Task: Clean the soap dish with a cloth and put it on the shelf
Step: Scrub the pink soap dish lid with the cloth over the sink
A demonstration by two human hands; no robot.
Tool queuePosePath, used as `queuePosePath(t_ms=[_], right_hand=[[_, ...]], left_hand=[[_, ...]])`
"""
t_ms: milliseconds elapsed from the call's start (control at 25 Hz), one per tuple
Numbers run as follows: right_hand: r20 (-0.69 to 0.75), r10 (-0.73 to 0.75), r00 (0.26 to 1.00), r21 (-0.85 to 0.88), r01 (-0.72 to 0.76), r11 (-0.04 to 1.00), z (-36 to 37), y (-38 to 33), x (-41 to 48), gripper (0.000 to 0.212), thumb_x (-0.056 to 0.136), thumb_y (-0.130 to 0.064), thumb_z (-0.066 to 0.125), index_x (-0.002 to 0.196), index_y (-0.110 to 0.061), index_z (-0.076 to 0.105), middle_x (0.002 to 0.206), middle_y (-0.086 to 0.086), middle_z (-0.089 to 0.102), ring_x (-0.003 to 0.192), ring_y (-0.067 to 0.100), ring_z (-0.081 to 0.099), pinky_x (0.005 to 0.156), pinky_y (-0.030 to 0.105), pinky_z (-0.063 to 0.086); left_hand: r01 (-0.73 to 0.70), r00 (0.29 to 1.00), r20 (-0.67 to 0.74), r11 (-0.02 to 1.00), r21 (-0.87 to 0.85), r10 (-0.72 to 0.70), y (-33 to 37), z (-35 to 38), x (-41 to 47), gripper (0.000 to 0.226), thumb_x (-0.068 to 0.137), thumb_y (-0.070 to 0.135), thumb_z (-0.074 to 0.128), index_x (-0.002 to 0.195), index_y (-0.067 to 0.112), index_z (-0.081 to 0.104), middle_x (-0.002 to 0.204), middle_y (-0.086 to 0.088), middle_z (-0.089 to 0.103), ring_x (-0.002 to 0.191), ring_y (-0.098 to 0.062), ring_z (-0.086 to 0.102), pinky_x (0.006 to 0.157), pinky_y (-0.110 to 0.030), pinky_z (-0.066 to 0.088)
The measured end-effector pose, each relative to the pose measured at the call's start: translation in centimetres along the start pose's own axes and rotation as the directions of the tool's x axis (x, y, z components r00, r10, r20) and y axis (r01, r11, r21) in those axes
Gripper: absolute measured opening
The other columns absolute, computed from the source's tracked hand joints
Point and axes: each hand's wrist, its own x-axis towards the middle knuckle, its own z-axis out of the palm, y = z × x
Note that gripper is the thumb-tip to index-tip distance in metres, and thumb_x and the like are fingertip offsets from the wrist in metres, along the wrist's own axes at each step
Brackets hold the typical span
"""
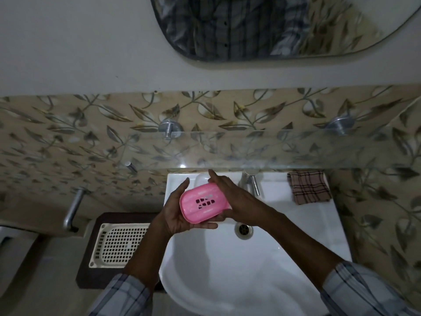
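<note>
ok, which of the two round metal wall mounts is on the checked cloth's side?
The right mount, above the checked cloth on the sink. The left mount sits above the pink soap dish.
</note>
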Motion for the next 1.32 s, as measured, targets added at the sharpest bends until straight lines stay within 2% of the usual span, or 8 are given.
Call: queuePosePath(t_ms=[440,560,680,880,1000,1080,1160,1320], right_hand=[[-0.166,-0.083,0.983,-0.151,0.058,0.987,0.5,1.5,-5.6,0.110,0.081,-0.005,0.076,0.158,-0.025,0.001,0.165,0.004,0.012,0.152,0.014,0.011,0.122,0.022,0.012],[-0.526,-0.155,0.836,-0.156,0.085,0.984,0.1,3.8,-8.4,0.049,0.090,-0.009,0.060,0.138,-0.010,0.049,0.130,0.010,0.056,0.123,0.024,0.053,0.107,0.033,0.044],[-0.774,0.040,0.632,-0.171,-0.269,0.948,-0.7,9.4,-11.9,0.038,0.080,-0.005,0.070,0.117,-0.005,0.066,0.112,0.014,0.066,0.105,0.032,0.062,0.087,0.044,0.055],[-0.373,0.476,0.796,-0.357,-0.597,0.719,-4.0,15.9,-13.2,0.108,0.067,-0.039,0.087,0.151,-0.002,0.030,0.156,0.027,0.028,0.146,0.043,0.026,0.118,0.056,0.024],[-0.385,0.432,0.815,-0.399,-0.570,0.719,-4.0,16.5,-11.9,0.066,0.067,-0.010,0.084,0.128,0.003,0.061,0.117,0.029,0.067,0.102,0.046,0.068,0.082,0.057,0.057],[-0.579,0.309,0.755,-0.262,-0.530,0.806,-3.5,16.8,-11.7,0.036,0.091,-0.008,0.055,0.125,-0.005,0.065,0.110,0.025,0.071,0.096,0.042,0.069,0.083,0.050,0.058],[-0.471,0.534,0.702,0.167,-0.523,0.836,-3.9,15.9,-12.8,0.031,0.100,-0.017,0.050,0.128,-0.016,0.064,0.119,0.016,0.069,0.109,0.036,0.065,0.094,0.037,0.052],[-0.207,0.793,0.573,0.915,-0.173,0.364,-3.1,13.2,-15.0,0.028,0.087,-0.002,0.068,0.110,0.013,0.063,0.052,0.013,0.067,0.038,0.023,0.061,0.040,0.025,0.049]], left_hand=[[0.158,0.987,-0.049,0.982,0.100,-0.154,-1.2,-0.4,0.9,0.095,0.065,0.038,0.086,0.137,-0.013,0.049,0.127,-0.043,0.056,0.100,-0.049,0.067,0.088,-0.056,0.056],[0.064,0.991,-0.111,0.995,-0.080,-0.073,-1.4,-1.4,0.6,0.088,0.070,0.039,0.072,0.142,-0.004,0.046,0.130,-0.041,0.055,0.097,-0.049,0.066,0.088,-0.056,0.054],[0.012,0.992,-0.126,0.996,-0.091,-0.024,-1.7,-1.6,0.0,0.077,0.075,0.039,0.061,0.139,-0.001,0.050,0.131,-0.040,0.056,0.095,-0.050,0.066,0.085,-0.055,0.055],[-0.047,0.985,-0.172,0.994,-0.094,0.030,-2.2,-1.0,0.0,0.075,0.071,0.033,0.059,0.137,-0.001,0.051,0.125,-0.042,0.058,0.097,-0.052,0.064,0.086,-0.058,0.054],[-0.029,0.981,-0.193,0.995,-0.098,0.010,-2.4,-0.5,0.1,0.077,0.075,0.041,0.061,0.139,-0.001,0.050,0.117,-0.038,0.061,0.093,-0.049,0.064,0.084,-0.054,0.055],[-0.028,0.975,-0.220,0.997,-0.069,0.012,-2.6,0.5,0.1,0.077,0.080,0.047,0.059,0.140,0.000,0.050,0.115,-0.037,0.063,0.088,-0.046,0.065,0.080,-0.050,0.057],[-0.064,0.975,-0.215,0.997,-0.050,0.052,-2.7,1.6,-0.5,0.077,0.083,0.051,0.056,0.139,-0.001,0.050,0.118,-0.036,0.062,0.084,-0.044,0.065,0.076,-0.047,0.057],[-0.119,0.984,-0.144,0.991,-0.057,0.109,-2.6,3.4,-2.7,0.074,0.089,0.054,0.049,0.136,-0.002,0.053,0.120,-0.032,0.061,0.082,-0.041,0.064,0.075,-0.044,0.056]])
